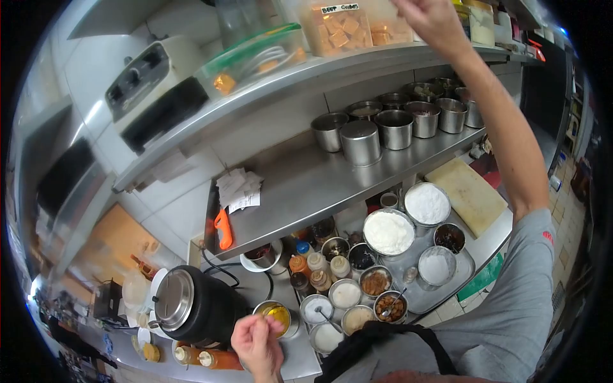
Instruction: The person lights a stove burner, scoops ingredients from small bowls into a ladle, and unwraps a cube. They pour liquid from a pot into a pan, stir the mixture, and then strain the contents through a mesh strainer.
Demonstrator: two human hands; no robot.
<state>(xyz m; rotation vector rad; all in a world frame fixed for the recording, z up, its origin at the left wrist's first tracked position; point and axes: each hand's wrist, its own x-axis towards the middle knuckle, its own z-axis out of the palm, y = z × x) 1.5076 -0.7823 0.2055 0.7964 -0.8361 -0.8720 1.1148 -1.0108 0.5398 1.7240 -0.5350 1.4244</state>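
Note:
My left hand (pixel 257 345) is low in the view, thumb and fingers pinched together; what they hold, if anything, is too small to make out. Right behind the fingertips stands a metal pot (pixel 291 329) with yellow liquid in it. My right arm stretches up to the upper shelf, and my right hand (pixel 429 18) is cut off by the top edge of the view. Its fingers look curled, with their contents hidden. Beside it are a clear tub of wrapped cubes (pixel 336 29) labelled "BEEF CUBES" and another tub of similar cubes (pixel 391 32).
Several metal pots (pixel 394 127) line the middle shelf (pixel 290 179), with an orange cutter (pixel 223 230) at its left end. Below are bowls of white powder (pixel 388 232), squeeze bottles (pixel 320 279), a cutting board (pixel 466 195) and a black soup kettle (pixel 214 313).

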